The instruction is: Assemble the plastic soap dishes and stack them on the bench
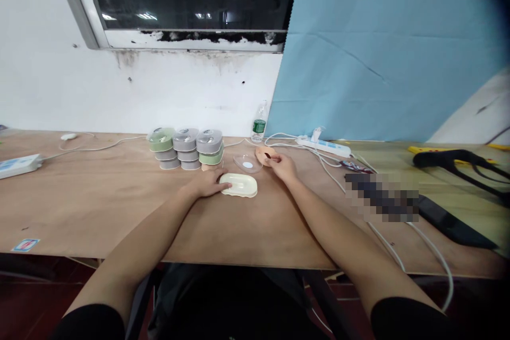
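Both forearms are extended over plywood table (pixel 99 207); left hand (pixel 207 185) laid flat on cream tray (pixel 241 185), right hand (pixel 282 166) possibly pinched on peach piece (pixel 263 155); stained white wall (pixel 159 90) behind.

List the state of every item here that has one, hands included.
Cream tray: flat on table, left hand resting on its edge.
Peach piece: held by right hand.
Clear lid: lying loose on table.
Stacked cases: closed.
Water bottle: upright, capped.
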